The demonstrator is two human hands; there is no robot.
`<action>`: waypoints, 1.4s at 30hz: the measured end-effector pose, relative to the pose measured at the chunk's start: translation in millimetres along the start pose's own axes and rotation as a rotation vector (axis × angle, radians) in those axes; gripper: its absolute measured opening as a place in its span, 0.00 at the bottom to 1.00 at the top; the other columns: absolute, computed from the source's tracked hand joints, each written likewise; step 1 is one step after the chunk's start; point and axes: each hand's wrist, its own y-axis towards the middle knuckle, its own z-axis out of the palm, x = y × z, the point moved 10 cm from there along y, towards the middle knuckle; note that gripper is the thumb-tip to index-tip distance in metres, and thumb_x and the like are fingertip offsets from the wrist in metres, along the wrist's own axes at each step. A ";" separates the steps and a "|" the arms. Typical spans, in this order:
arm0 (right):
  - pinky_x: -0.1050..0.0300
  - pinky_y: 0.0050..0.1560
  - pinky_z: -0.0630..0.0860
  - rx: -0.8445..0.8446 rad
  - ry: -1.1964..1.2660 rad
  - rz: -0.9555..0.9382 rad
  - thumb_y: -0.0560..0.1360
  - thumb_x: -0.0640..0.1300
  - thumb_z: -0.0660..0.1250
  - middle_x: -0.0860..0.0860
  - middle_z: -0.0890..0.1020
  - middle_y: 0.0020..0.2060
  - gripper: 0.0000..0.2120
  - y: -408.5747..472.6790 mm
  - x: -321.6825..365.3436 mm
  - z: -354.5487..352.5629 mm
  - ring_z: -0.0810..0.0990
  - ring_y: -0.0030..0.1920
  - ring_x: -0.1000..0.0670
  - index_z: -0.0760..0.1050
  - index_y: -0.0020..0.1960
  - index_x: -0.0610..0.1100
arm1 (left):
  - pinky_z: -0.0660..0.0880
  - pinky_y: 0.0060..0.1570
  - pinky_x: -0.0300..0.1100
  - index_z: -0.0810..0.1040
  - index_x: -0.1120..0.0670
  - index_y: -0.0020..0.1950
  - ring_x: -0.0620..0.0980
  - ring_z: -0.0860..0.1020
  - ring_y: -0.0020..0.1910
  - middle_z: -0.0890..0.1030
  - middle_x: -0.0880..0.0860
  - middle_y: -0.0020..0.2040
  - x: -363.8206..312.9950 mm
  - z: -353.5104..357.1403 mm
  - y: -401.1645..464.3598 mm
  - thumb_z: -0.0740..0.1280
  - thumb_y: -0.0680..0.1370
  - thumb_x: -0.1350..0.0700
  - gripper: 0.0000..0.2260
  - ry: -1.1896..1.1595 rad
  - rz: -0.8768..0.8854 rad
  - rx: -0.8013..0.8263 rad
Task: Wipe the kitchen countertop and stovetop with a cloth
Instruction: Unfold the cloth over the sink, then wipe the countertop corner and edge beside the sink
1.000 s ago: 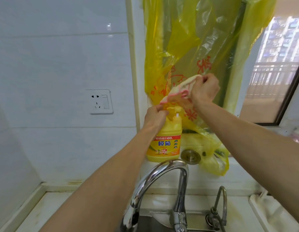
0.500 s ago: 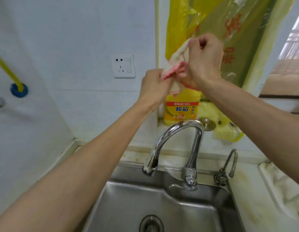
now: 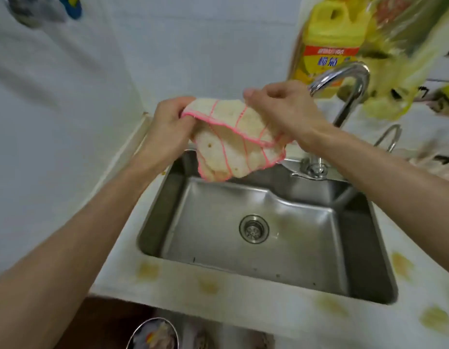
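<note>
Both hands hold the cloth [image 3: 228, 139] in the air over the back left corner of the sink [image 3: 256, 250]. The left hand [image 3: 168, 132] has its fingers [image 3: 179, 105] closed on the upper left corner, and the right hand [image 3: 285, 109] pinches the opposite edge, so the pink-trimmed cloth hangs spread between them.

The risk I see is a slip. Each hold takes only an edge, so if either gives way the cloth could drop into the basin. It also hangs close to the tap [image 3: 344, 81], which could snag it.

The sink looks empty apart from its drain [image 3: 254, 229]; whether it is wet is hard to tell through the blur. The table [image 3: 218, 285] around it carries yellowish stains, none wiped yet. A yellow detergent bottle [image 3: 330, 44] stands on the ledge behind the tap, its fill level not visible.
</note>
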 end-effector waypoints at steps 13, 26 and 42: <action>0.52 0.33 0.77 0.178 -0.052 0.041 0.76 0.49 0.69 0.54 0.75 0.31 0.11 -177.9 -96.9 146.8 0.77 0.32 0.55 0.71 0.40 0.47 | 0.71 0.57 0.45 0.78 0.55 0.63 0.53 0.77 0.54 0.82 0.54 0.56 110.1 -4.1 -194.5 0.60 0.70 0.58 0.22 0.428 0.152 0.181; 0.41 0.73 0.56 0.351 -0.830 -0.087 0.81 0.59 0.55 0.41 0.66 0.75 0.31 -279.5 -177.9 264.1 0.65 0.75 0.40 0.65 0.76 0.40 | 0.50 0.74 0.55 0.64 0.56 0.74 0.54 0.61 0.76 0.69 0.54 0.74 198.8 60.2 -312.7 0.55 0.80 0.41 0.28 0.904 0.316 0.782; 0.39 0.75 0.49 0.398 -0.745 -0.101 0.79 0.56 0.60 0.40 0.62 0.78 0.30 -229.2 -128.0 383.9 0.59 0.79 0.40 0.64 0.77 0.44 | 0.55 0.71 0.69 0.70 0.57 0.73 0.64 0.56 0.77 0.60 0.62 0.78 259.8 -40.9 -278.1 0.56 0.76 0.47 0.27 1.262 0.184 0.509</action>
